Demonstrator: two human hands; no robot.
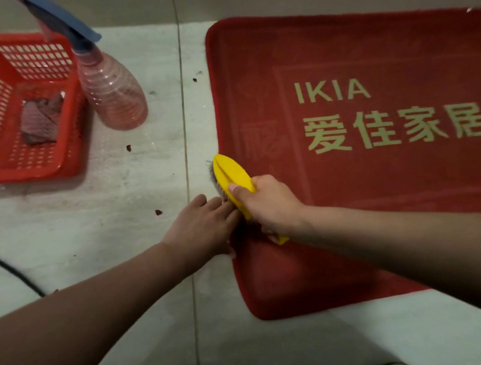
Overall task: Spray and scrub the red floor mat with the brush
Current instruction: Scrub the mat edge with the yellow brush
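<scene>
Gripping a yellow brush [231, 174] in a curled right hand [267, 203], a person holds its bristles down on the left edge of the red floor mat [363, 171], which lies flat on a pale tiled floor [91, 224]. The left hand [201, 229] lies flat with fingers stretched out and grasps nothing, its fingertips just beside the bristles at the same edge. The mat bears pale lettering, "IKIA", above a row of Chinese characters. Well apart from the mat, toward the far left of the floor, a pink spray bottle [112, 91] with a blue trigger stands upright against a red mesh basket [65, 157] holding a crumpled cloth [40, 121]. A dark cable [11, 272] crosses the floor's left edge, and small dark scraps [158, 212] dot the tiles.
</scene>
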